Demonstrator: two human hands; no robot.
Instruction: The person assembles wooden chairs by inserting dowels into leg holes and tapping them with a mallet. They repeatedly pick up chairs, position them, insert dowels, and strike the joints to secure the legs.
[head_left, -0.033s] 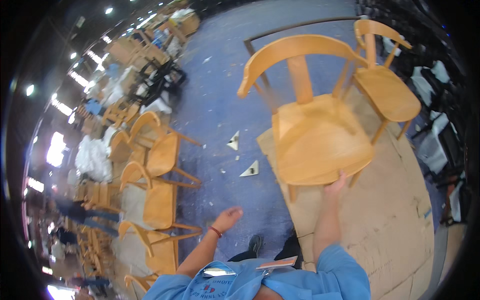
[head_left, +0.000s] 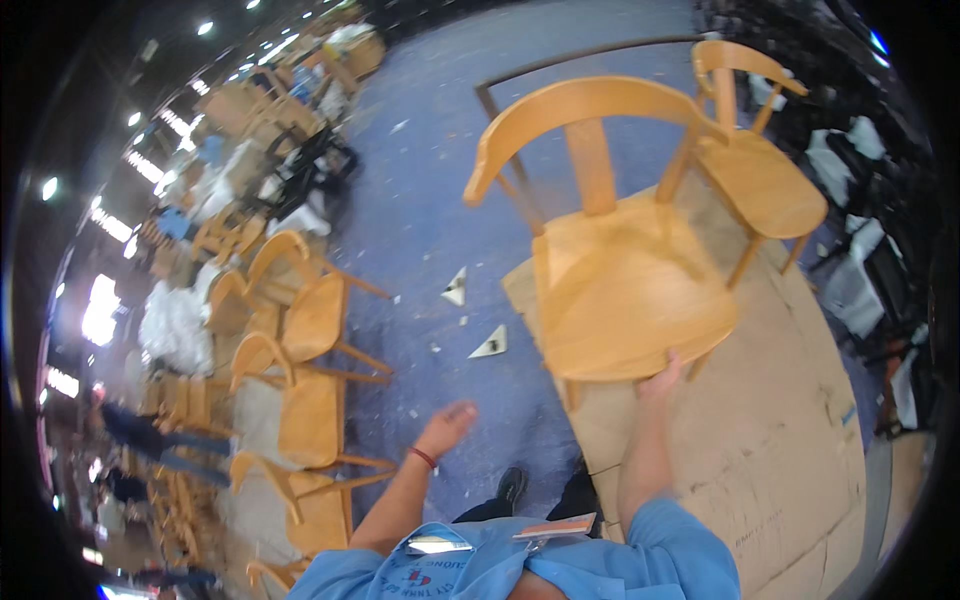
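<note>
A light wooden chair [head_left: 635, 290] with a curved backrest faces me at the right of centre, over a cardboard sheet [head_left: 760, 450]. My right hand [head_left: 660, 376] grips the front edge of its seat, thumb on top and fingers hidden underneath. Whether the chair's legs touch the cardboard I cannot tell. Away from the chair, my left hand [head_left: 447, 428] is held over the blue floor, holding nothing, its fingers loosely stretched out and slightly blurred. A red band circles that wrist.
Behind stands a second wooden chair [head_left: 765, 180], close to a dark metal frame [head_left: 590, 48]. Two pale triangular pieces [head_left: 489, 343] lie on the blue floor [head_left: 420, 200]. Along the left are several similar chairs [head_left: 312, 412]. Wrapped dark items [head_left: 865, 270] fill the right side. A person [head_left: 150, 430] is far left.
The whole view has shifted slightly, so most things sit a little further left. My right hand keeps its grip on the seat; my left hand has moved slightly forward.
</note>
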